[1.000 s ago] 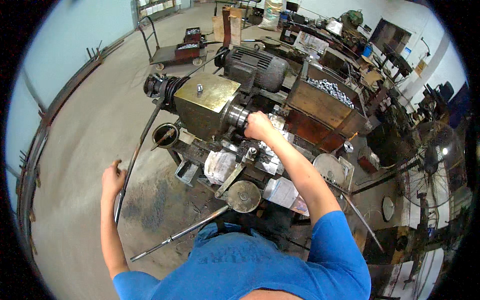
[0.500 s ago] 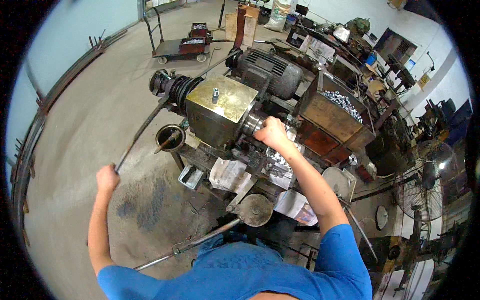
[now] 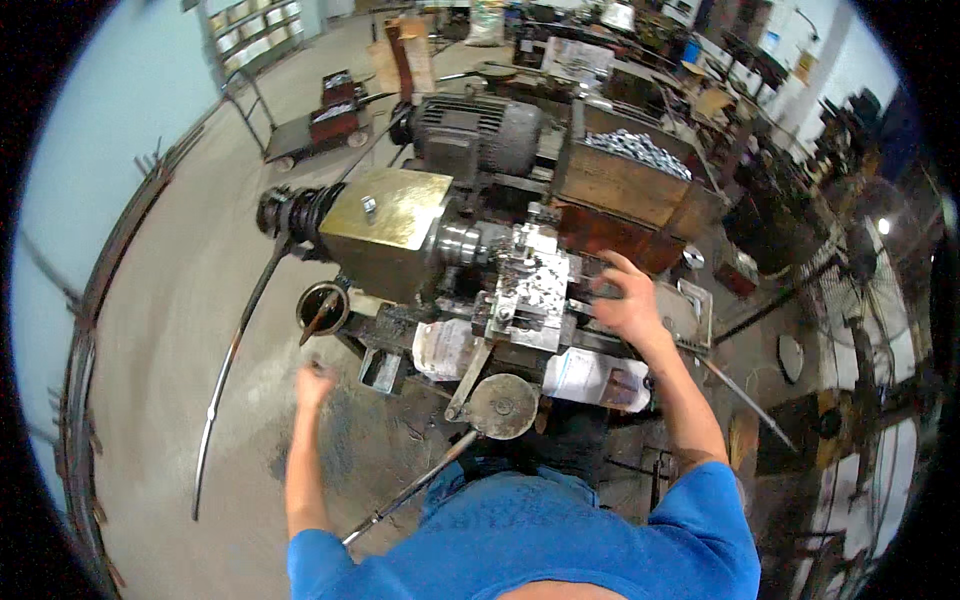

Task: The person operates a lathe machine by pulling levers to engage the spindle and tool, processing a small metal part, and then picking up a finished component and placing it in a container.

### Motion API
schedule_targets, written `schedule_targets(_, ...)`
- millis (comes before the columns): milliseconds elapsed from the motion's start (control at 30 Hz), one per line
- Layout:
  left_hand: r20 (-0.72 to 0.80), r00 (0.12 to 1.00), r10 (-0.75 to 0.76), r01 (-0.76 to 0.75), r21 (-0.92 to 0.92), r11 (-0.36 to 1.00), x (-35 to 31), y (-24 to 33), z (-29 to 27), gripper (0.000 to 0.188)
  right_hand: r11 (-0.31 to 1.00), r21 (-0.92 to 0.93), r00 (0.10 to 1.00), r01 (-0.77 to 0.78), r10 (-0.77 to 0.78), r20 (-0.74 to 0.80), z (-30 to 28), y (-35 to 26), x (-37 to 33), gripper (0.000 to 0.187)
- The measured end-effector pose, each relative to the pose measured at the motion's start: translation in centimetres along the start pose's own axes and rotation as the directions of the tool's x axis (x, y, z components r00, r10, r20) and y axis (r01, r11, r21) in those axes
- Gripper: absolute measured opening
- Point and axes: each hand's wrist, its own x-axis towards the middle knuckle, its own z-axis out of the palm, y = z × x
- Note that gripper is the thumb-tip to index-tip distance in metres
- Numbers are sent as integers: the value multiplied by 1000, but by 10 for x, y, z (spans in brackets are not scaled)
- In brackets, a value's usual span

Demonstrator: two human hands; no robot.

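Note:
My left hand (image 3: 315,382) is off the long metal lever (image 3: 232,345), over the floor just below a round pot (image 3: 342,322) with a brush-like stick (image 3: 320,318) leaning in it. Its fingers are blurred. My right hand (image 3: 630,305) hovers at the right side of the machine's chip-covered slide (image 3: 535,290), fingers curved and apart with nothing visible in them. Left of the slide, the shiny round chuck (image 3: 460,244) protrudes from the headstock (image 3: 385,210). A small metal part (image 3: 369,205) rests on the headstock's brassy top.
A wooden bin (image 3: 625,185) of small metal parts stands behind the slide, beside a motor (image 3: 475,135). In front are a round disc (image 3: 503,407) and a long bar (image 3: 410,490). A trolley (image 3: 310,135) stands far left, a fan (image 3: 870,230) at right.
My left hand has let go of the lever and moved right, toward the pot. My right hand has left the chuck and moved right. The view has shifted.

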Motion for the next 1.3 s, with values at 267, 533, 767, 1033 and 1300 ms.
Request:
schedule_targets(267, 515, 809, 283, -586, 674, 449, 23, 66, 64, 30, 768, -266, 809, -583, 580, -97, -103, 118, -178, 27)
schedule_targets(533, 209, 951, 229, -302, 469, 830, 4, 30, 46, 40, 52, -735, 436, -676, 832, -343, -174, 248, -364, 59)
schedule_targets(767, 342, 933, -115, -64, 470, 880, -47, -83, 12, 38, 185, -687, 569, -702, 725, -387, -112, 184, -400, 28)
schedule_targets(1033, 447, 888, -110, -2, 243, 970, -56, -92, 31, 35, 118, -522, 342, -845, 868, -358, -47, 53, -382, 43)
schedule_targets(1300, 313, 939, 143, -227, 253, 940, -2, -3, 49, 37, 137, -490, 331, -861, 882, -335, -52, 55, -378, 42)
